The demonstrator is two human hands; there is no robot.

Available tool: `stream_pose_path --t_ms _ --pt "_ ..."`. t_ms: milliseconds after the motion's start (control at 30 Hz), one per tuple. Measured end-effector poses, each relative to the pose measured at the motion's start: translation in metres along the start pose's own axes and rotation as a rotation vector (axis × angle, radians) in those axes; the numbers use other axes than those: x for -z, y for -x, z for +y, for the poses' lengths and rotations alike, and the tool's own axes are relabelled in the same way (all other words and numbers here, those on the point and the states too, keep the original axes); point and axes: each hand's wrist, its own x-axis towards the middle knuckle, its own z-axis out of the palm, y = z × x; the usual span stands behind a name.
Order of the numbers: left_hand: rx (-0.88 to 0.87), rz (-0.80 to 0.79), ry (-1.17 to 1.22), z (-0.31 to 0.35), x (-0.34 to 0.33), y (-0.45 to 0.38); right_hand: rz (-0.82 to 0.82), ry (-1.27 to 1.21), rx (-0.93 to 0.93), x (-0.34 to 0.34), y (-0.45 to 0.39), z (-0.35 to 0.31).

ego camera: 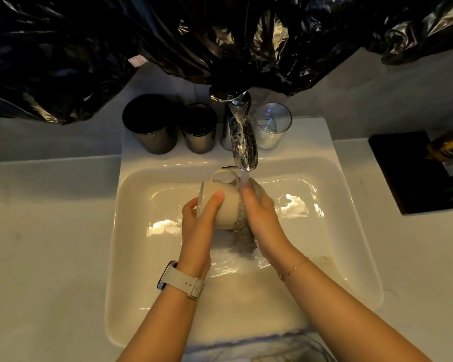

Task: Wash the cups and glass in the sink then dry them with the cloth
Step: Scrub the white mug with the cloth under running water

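A cream mug [226,202] lies on its side over the white sink [131,231], handle pointing away from me, mouth to the left. My left hand [199,220] grips it near the rim, thumb on top. My right hand [259,210] presses a wet grey cloth [242,231] against the mug's base, under the running water from the chrome tap [242,142]. A clear glass [271,125] stands on the ledge right of the tap. Two dark metal cups [152,124] [199,128] stand on the ledge to its left.
Black plastic sheeting [220,35] hangs above the back of the sink. A dark tray [408,173] with a brown object lies on the pale counter [45,244] at the right. Water pools in the basin.
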Motion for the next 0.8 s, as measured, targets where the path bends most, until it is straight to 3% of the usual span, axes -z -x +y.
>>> stream_pose_path --t_ms 167,367,467,600,800 --pt "-0.008 -0.018 -0.038 0.0 -0.001 0.009 -0.074 -0.396 -0.226 0.007 0.004 0.0" --pt "-0.202 0.07 -0.223 0.0 -0.001 0.012 0.042 -0.43 -0.381 -0.003 -0.017 -0.001" --pt "-0.181 0.068 -0.276 0.009 0.002 0.003 -0.021 -0.539 -0.4 -0.006 -0.004 0.005" --pt "-0.172 -0.069 -0.397 0.021 0.007 -0.002 -0.071 -0.626 -0.389 -0.004 0.001 0.015" --pt "-0.18 -0.293 -0.168 0.008 0.015 0.003 -0.123 -0.543 -0.376 0.006 0.0 0.013"
